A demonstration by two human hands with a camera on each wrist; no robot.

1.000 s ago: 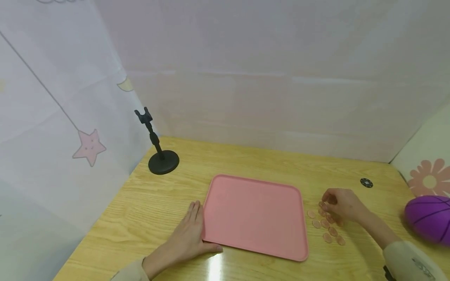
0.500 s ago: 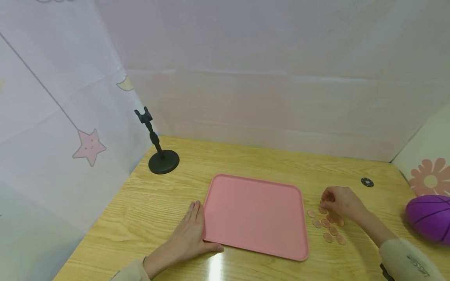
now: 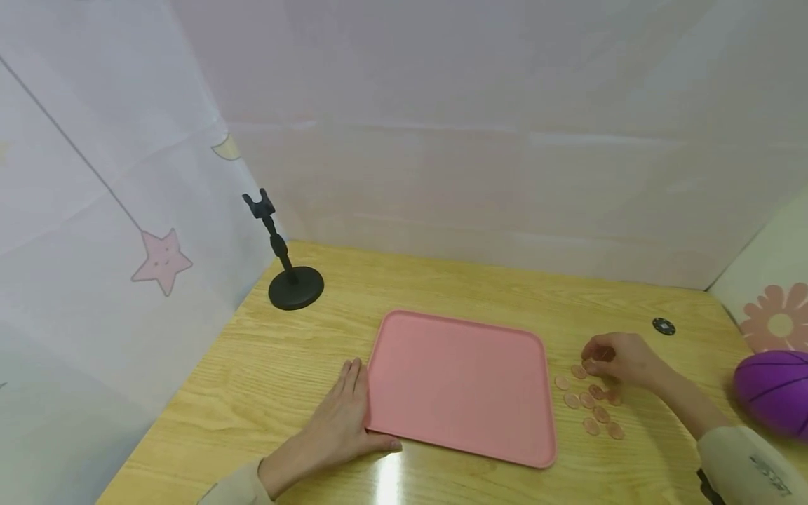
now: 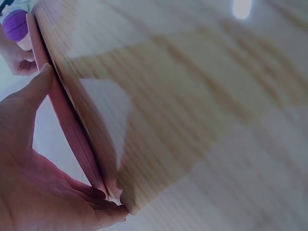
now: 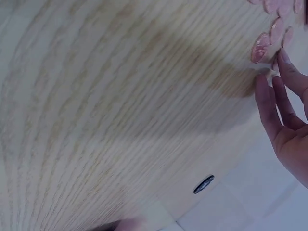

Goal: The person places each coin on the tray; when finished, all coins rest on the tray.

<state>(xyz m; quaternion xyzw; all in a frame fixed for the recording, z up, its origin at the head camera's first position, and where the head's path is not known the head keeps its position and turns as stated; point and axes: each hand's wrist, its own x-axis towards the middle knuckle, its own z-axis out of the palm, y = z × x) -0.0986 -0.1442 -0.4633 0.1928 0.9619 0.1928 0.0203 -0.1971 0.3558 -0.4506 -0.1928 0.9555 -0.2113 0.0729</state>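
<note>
A pink rectangular tray (image 3: 463, 389) lies flat on the wooden table. My left hand (image 3: 337, 421) rests at its near-left corner, fingers straight along the left side and thumb by the front edge. The left wrist view shows the thumb (image 4: 41, 82) touching the tray's rim (image 4: 72, 130). Right of the tray, several copper-coloured coins (image 3: 601, 414) lie in a loose cluster. Over their far end, my right hand (image 3: 621, 361) pinches a coin between thumb and fingertips, mostly hidden by the fingers. Other coins (image 5: 260, 48) lie close to the thumb in the right wrist view.
A black stand (image 3: 295, 286) with a forked top is at the back left. A black-and-white chip (image 3: 664, 326) lies at the back right. At the right edge sits a purple ball (image 3: 773, 393) with dark lines. Printed cloth walls rise behind the table.
The right hand's fingertips have shifted slightly right, and a coin on the table now shows to their left. The left hand and tray hold their places; the whole view has shifted slightly.
</note>
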